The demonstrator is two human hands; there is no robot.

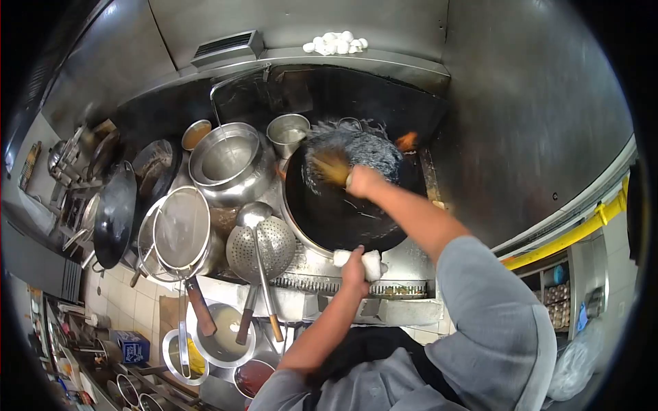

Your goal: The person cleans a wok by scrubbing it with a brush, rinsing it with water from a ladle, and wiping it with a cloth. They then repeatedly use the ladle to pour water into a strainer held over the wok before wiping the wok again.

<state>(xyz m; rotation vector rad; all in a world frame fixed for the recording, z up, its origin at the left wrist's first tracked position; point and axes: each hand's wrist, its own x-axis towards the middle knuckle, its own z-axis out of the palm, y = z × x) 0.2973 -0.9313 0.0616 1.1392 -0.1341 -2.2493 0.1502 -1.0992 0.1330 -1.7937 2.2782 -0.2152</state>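
A large black wok [336, 219] sits over the burner in front of me, with flame showing at its far right rim. My left hand [354, 270] is closed round a folded white cloth [372, 265] at the wok's near edge; any handle beneath the cloth is hidden. Inside the wok, my right hand [366, 182] grips a straw-coloured bamboo brush [330, 168], whose bristles are smeared by motion. Foamy water [370, 152] swirls and splashes up the far side of the wok, beyond the brush.
Left of the wok stand a steel pot [240, 175], a small water pot [288, 131], a perforated skimmer [257, 250], a ladle [253, 216] and a mesh strainer [181, 229]. More woks [115, 216] lean further left. Eggs [336, 44] sit on the back ledge.
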